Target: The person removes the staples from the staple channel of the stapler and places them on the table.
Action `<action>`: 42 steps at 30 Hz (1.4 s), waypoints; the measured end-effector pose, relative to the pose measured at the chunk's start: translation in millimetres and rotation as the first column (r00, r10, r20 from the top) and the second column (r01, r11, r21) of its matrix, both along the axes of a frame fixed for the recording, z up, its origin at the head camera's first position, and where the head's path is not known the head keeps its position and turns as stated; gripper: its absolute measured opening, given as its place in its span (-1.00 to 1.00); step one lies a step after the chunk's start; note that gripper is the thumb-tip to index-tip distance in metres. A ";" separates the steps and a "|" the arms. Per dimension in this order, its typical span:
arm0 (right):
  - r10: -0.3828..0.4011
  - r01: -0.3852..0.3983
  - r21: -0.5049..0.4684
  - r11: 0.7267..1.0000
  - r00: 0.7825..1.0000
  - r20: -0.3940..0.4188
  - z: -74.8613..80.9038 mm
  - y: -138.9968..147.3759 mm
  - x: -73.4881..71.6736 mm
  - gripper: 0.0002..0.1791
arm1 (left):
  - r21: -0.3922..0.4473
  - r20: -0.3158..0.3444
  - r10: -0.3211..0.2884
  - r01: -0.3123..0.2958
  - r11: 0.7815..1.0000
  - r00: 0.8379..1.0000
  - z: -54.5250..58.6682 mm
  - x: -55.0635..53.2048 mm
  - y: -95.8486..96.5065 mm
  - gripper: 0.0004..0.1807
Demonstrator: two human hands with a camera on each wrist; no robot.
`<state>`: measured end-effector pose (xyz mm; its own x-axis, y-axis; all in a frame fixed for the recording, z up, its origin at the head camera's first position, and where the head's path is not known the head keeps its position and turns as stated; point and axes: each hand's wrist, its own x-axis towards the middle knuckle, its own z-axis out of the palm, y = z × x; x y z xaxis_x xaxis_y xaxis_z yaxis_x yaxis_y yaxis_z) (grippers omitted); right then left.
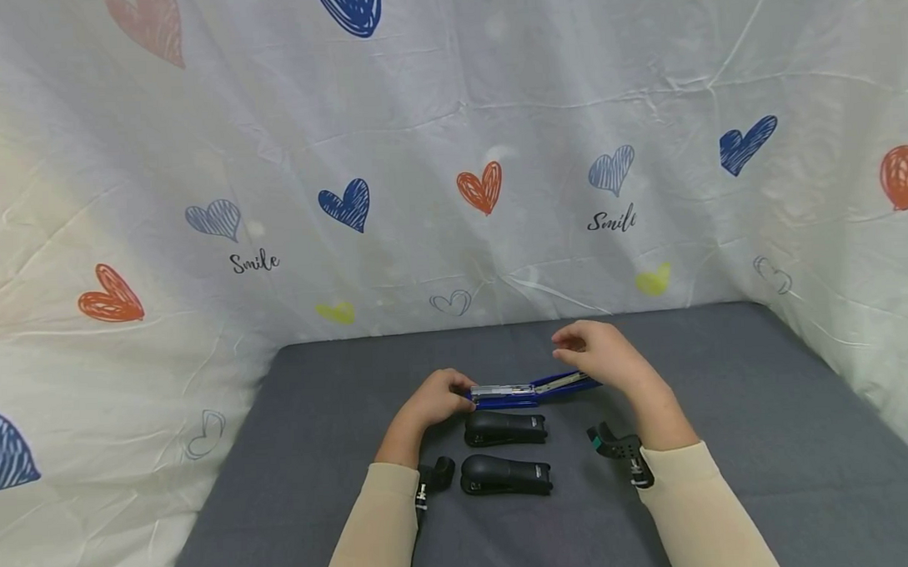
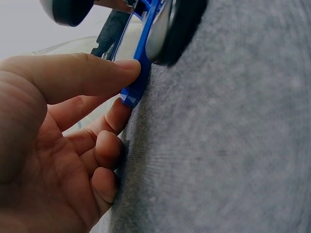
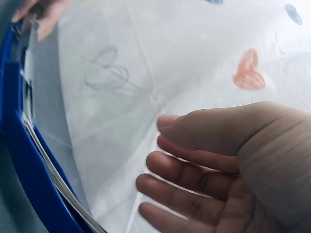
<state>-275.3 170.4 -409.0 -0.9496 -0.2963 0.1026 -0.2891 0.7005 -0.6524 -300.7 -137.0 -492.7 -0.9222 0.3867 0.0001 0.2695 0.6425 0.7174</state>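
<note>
A blue stapler lies folded wide open on the dark grey cloth, its metal staple channel facing up. My left hand pinches its left end; in the left wrist view the thumb lies along the blue base with a fingertip beneath the tip. Just above the stapler's raised right part hovers my right hand, fingers loosely bent and holding nothing. From the right wrist view, the blue lid runs down the left side, apart from the fingers.
Two black staplers lie closed in a row on the near side of the blue one. Behind the cloth-covered table hangs a white curtain printed with hearts. Each wrist carries a small black camera mount.
</note>
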 end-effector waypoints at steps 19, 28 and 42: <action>0.187 -0.185 0.088 0.979 0.982 -0.013 -29.0 -61.6 -1.8 -0.77 | 0.017 0.023 -0.002 0.002 1.000 1.000 -2.0 -3.0 -2.1 -0.76; 0.175 -0.179 0.212 0.961 0.984 0.036 -37.5 -69.8 -2.5 -0.86 | 0.025 0.026 -0.014 0.013 1.000 1.000 -2.0 -2.7 -3.1 -0.74; 0.058 -0.062 0.239 0.969 0.998 0.023 -45.3 -76.4 2.4 -0.87 | 0.021 0.028 -0.006 0.005 1.000 1.000 -5.0 -4.4 -3.8 -0.75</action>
<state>-272.9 94.0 -454.3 -0.9302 -0.3671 0.0075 -0.3268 0.8183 -0.4729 -305.1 -140.8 -497.8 -0.9199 0.3917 -0.0173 0.2526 0.6259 0.7379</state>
